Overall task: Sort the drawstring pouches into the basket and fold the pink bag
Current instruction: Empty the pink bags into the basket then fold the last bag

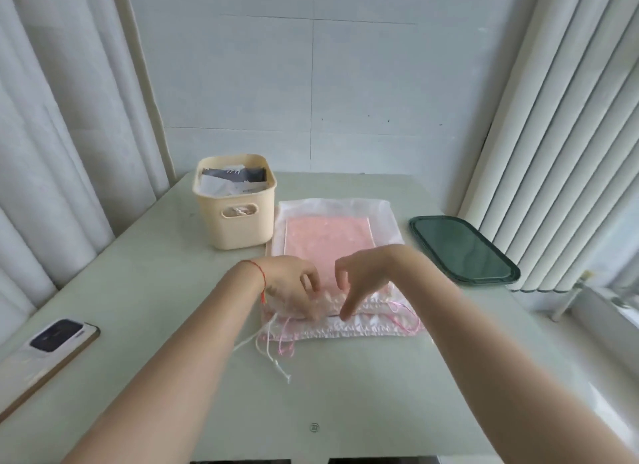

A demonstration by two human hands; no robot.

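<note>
A pile of sheer drawstring pouches, white and pink [349,237], lies flat in the middle of the table. Their gathered tops and loose cords [276,349] face me. My left hand [294,287] rests on the near left corner of the pile, fingers curled into the gathered fabric. My right hand [359,277] hovers just right of it, fingers bent downward, the index fingertip touching the ruffled edge. A cream basket [238,228] stands left of the pile and holds several dark and white pouches.
A phone [48,353] lies face down near the table's left edge. A dark green tray lid [463,249] sits at the right by the blinds. Curtains hang at the left, and a wall closes the back.
</note>
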